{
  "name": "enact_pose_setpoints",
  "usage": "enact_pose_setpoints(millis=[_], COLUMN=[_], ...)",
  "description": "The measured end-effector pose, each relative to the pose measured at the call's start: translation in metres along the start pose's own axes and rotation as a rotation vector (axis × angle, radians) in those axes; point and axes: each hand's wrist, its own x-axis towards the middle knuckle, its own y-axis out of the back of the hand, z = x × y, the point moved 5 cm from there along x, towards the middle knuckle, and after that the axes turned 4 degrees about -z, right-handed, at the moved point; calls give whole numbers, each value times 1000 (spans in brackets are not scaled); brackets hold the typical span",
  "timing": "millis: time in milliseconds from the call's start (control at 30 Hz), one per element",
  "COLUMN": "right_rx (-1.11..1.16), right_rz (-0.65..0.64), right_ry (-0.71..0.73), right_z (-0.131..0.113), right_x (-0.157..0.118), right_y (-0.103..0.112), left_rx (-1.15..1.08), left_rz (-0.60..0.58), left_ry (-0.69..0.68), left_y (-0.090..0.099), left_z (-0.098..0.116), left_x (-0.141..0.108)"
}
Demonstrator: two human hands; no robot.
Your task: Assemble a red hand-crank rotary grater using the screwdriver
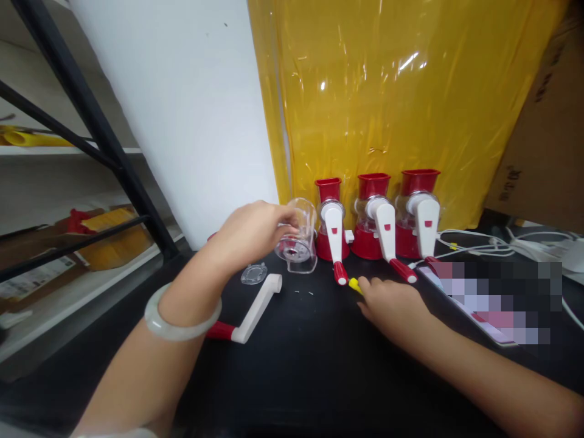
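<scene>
Clear housing [307, 220]: centre of the frame, on the black table [319, 377], its round opening towards me.
Left hand [255, 228]: fingers curled at the housing, perhaps to steady it; I can't tell if they grip.
Right hand [395, 304]: pinches a yellow piece [355, 285], tip exposed, probably for control.
Loose parts: clear disc [254, 274] and crank [259, 307], left of centre; my left forearm partly blocks the crank.
Obstacles: three grinders [367, 243] upright, right of centre; cables [483, 248] beyond.

Yellow piece [355, 285] partly hidden, screen [495, 307] pixelated — a phone's, perhaps
</scene>
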Motion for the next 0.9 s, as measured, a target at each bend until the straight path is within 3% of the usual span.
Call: enact_pose_setpoints(millis=[100,200,433,667,900], right_rx=[3,11,16,18,-3], right_rz=[15,1,-18,-17,-9], right_ry=[13,20,27,19,33], right_z=[0,1,0,1,1], right_x=[0,0,-1,-2,-3], right_y=[0,-1,0,-1,-1], left_rx=[50,92,204,167,126], left_rz=[-30,-34,-66,-127,-161], left_ry=[-18,-26,4,-43,-56], left_y=[-9,-19,-41,-57,-60], left_z=[20,28,29,33,32], left_x=[4,8,11,15,17])
